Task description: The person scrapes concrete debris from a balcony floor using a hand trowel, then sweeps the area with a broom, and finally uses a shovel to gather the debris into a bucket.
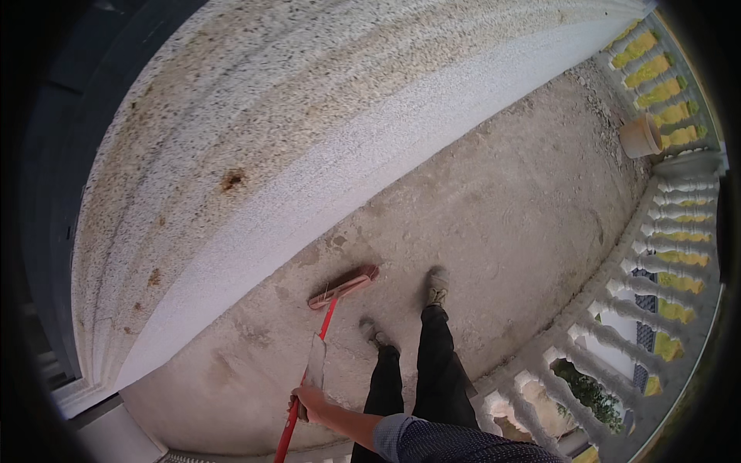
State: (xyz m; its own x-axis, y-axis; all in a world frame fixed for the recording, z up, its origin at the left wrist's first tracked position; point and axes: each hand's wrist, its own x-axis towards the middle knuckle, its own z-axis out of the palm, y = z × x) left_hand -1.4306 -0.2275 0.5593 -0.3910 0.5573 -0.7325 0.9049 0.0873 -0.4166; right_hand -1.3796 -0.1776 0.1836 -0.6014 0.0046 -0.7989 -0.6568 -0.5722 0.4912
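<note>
- Basically, I had the right hand (310,401) wrapped around the red broom handle (309,370), gripping it low in the frame with a pale rag or scraper-like flap (316,361) hanging just above the grip; couldn't tell what that flap was.
- Left hand wasn't in view, so I couldn't say what it was doing.
- Broom head (343,286) sat flat on the concrete floor (494,224), close beside the base of the speckled wall (293,139), just ahead of my left shoe (370,332).
- My judgement: bristles needed to stay flat and strokes short, pulling away from the wall foot where grit collects.
- Rubble lay near the terracotta pot (641,136) by the balustrade (656,255), well apart from the head.
- Risk as I saw it: one-handed grip gave weak control; the head could twist and skip.
</note>
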